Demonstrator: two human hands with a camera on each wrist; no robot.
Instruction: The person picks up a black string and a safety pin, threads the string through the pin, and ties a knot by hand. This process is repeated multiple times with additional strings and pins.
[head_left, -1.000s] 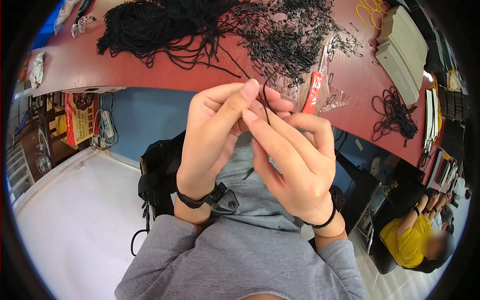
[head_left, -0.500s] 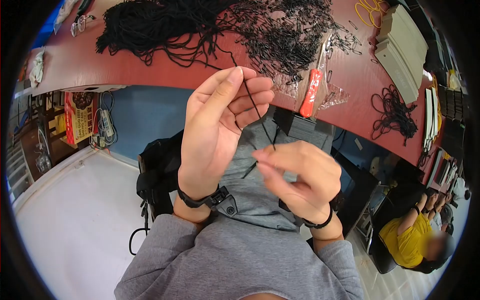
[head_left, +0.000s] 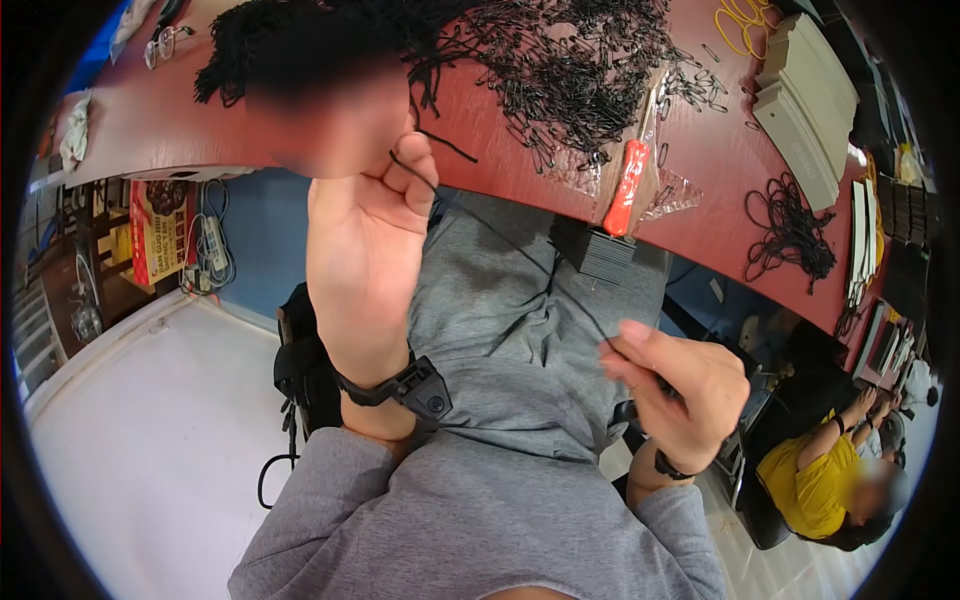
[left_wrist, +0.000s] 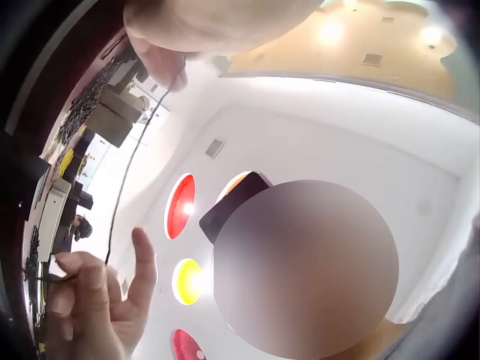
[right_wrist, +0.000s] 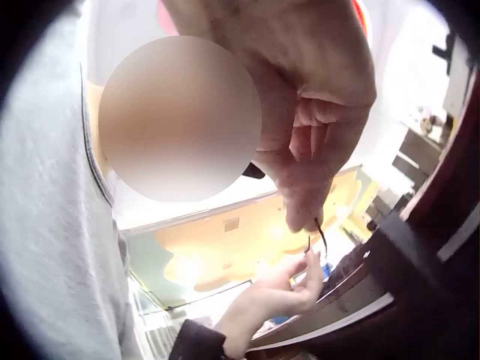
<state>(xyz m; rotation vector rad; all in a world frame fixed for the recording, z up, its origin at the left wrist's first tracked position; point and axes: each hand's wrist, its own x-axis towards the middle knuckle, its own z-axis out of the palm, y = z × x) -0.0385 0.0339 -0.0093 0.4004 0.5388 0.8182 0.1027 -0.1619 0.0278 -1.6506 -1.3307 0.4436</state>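
A thin black cord (head_left: pixel 520 246) stretches between the two hands over the person's lap, and the left wrist view shows the same cord (left_wrist: pixel 129 169) pulled out in a gentle curve. At the table's front edge, the left hand (head_left: pixel 370 225) pinches one end, its upper fingers hidden by a blur in the head view. Lower and farther right, the right hand (head_left: pixel 688 392) holds the other part between thumb and forefinger. In the right wrist view, the right fingertips pinch dark cord (right_wrist: pixel 323 238), with the left hand (right_wrist: pixel 277 298) beyond.
Black cords (head_left: pixel 222 72) and many black pins (head_left: pixel 570 75) cover the red table (head_left: pixel 500 165). An orange-handled tool (head_left: pixel 625 190) lies near the front edge. Farther right are grey boards (head_left: pixel 805 120) and a cord tangle (head_left: pixel 790 232). A person in yellow (head_left: pixel 808 480) sits at right.
The hands have moved apart: the left went up and to the left, the right went down and to the right. The cord between them now spans a longer distance.
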